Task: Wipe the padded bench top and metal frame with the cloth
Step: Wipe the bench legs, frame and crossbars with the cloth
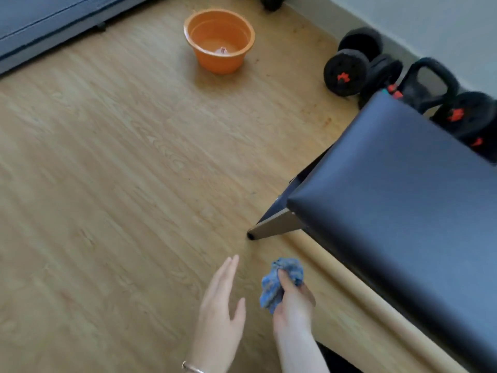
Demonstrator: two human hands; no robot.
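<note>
The padded bench top (398, 195) is dark and glossy and fills the right side of the view. Its metal frame leg (274, 226) slants down to the floor at the bench's near-left corner. My right hand (294, 305) grips a crumpled blue cloth (282, 278) in the air, low and left of the bench and apart from it. My left hand (220, 300) hovers beside it with straight fingers, holding nothing.
An orange basin (219, 40) stands on the wooden floor at the top centre. Black dumbbells (349, 65) and a kettlebell (427, 84) line the wall behind the bench. A grey-blue sofa edge (40, 25) lies at the top left.
</note>
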